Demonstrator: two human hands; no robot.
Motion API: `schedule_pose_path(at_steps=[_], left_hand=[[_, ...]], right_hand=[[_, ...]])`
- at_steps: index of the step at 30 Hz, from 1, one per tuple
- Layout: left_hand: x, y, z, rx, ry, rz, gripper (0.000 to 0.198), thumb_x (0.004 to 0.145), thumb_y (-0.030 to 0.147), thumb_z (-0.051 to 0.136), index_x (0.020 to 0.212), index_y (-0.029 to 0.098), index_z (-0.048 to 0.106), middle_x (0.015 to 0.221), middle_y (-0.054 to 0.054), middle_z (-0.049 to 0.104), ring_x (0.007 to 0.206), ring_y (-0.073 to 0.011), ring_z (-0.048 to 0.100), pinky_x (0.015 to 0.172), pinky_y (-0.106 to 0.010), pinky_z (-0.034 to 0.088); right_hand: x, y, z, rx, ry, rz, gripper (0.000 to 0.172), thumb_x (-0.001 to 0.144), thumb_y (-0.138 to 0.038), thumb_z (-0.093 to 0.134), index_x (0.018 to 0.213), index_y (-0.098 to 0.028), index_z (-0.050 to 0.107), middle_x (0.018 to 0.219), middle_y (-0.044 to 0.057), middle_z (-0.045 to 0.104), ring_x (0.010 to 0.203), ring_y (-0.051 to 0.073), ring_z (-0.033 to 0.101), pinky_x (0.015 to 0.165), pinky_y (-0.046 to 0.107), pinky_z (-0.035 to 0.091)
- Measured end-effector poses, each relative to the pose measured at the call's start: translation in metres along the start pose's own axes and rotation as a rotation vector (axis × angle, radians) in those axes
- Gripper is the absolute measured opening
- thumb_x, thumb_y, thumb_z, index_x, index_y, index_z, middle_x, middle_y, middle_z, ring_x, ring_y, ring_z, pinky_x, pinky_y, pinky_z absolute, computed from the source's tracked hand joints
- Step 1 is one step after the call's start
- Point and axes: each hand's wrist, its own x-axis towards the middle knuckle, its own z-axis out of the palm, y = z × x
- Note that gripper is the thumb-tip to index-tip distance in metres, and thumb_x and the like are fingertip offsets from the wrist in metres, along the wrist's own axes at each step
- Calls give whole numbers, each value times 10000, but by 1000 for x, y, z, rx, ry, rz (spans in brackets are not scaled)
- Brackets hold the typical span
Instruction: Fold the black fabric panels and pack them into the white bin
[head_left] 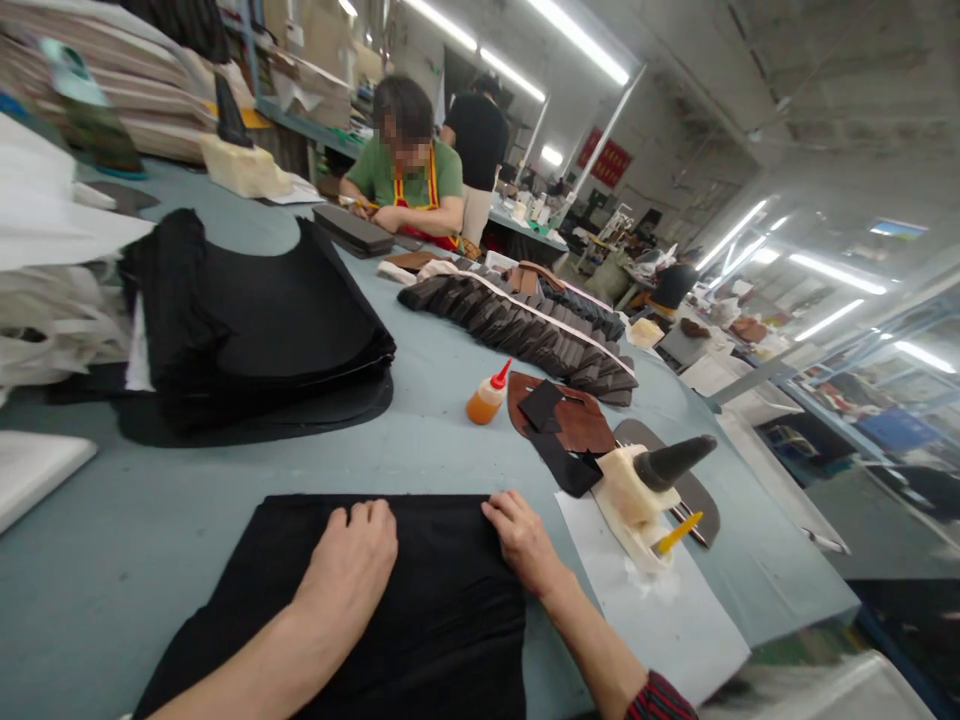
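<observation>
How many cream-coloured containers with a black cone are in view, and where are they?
2. One cream container is right of the right hand; the other stands behind the stack of black pieces, at upper left. More may be hidden farther back.

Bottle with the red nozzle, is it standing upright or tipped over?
Upright: the bottle sits on its base, red nozzle pointing up, orange contents in its lower part.

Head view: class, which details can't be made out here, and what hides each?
All in the head view:
Near end of the black cloth: cut off by the bottom edge.
Palms of the left hand and right hand: hidden by the hands' backs, so grip is unclear.
Marks on the red banner: too small and blurred.
Rest of the white slab: cut off by the left edge.
</observation>
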Motion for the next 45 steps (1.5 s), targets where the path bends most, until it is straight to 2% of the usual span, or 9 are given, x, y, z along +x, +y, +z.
schedule_pose_path(at_steps=[9, 12, 15, 18, 21, 23, 28, 37, 45], left_hand=[[23, -61, -12, -443, -215, 90, 224, 686, 117, 568, 896, 182, 613, 1027, -103, 618, 1002, -295, 540, 849, -431, 390], [-3, -74, -23, -631, -241, 212, 242, 636, 78, 506, 824, 218, 569, 973, -38, 601, 963, -232, 514, 870, -394, 364], [-42, -86, -34, -835, -447, 255, 298, 638, 112, 521, 890, 268, 560, 926, 14, 598, 914, -194, 517, 812, -330, 376], [-66, -97, -34, -941, -643, 162, 241, 702, 256, 592, 934, 319, 593, 897, 29, 616, 877, -195, 551, 742, -308, 396], [-64, -102, -17, -912, -436, -20, 190, 856, 348, 457, 935, 278, 615, 979, -19, 638, 916, -201, 582, 801, -336, 427], [-56, -104, -1, -718, -229, -180, 249, 886, 258, 379, 972, 221, 610, 1066, -79, 622, 969, -227, 577, 850, -374, 426], [-50, -108, 18, -454, -187, -262, 269, 872, 144, 333, 919, 176, 597, 997, -100, 623, 926, -243, 583, 776, -370, 439], [-59, -91, 8, -227, -72, -162, 398, 828, -1, 267, 956, 142, 615, 995, -141, 664, 945, -262, 611, 800, -410, 428], [-56, -101, 17, -967, -182, -477, 364, 838, 445, 496, 1072, 171, 448, 881, -92, 691, 805, -263, 658, 747, -416, 464]], right_hand=[[5, 12, 0, 302, 97, 79, 331, 888, -42, 392, 998, -166, 678, 930, 91, 637, 870, 186, 586, 760, 326, 531], [13, 25, -8, 422, 82, 222, 305, 890, -80, 423, 995, -193, 686, 870, 61, 656, 824, 166, 623, 751, 300, 527], [29, 31, -18, 431, 50, 337, 249, 878, -132, 490, 1011, -198, 691, 899, 60, 692, 845, 176, 644, 800, 323, 515], [58, 19, -22, 488, -181, 346, 247, 861, -157, 531, 1049, -198, 687, 872, 41, 712, 737, 156, 657, 752, 302, 514], [96, -19, -15, 576, -504, 174, 249, 869, -196, 553, 1082, -210, 682, 722, -2, 689, 586, 129, 623, 632, 250, 493], [118, -52, -5, 572, -544, -1, 239, 861, -204, 583, 1077, -218, 684, 794, 9, 701, 677, 143, 641, 672, 250, 493], [135, -113, 31, 440, -252, -213, 183, 886, -214, 568, 1044, -186, 656, 963, 74, 633, 896, 191, 590, 786, 298, 492], [119, -113, 54, 480, 100, -173, 148, 901, -185, 526, 1019, -180, 615, 943, 90, 549, 883, 207, 516, 755, 350, 497], [120, -118, 40, 524, 150, -208, 91, 921, -262, 517, 947, -178, 540, 904, 65, 594, 857, 191, 540, 803, 358, 449]])
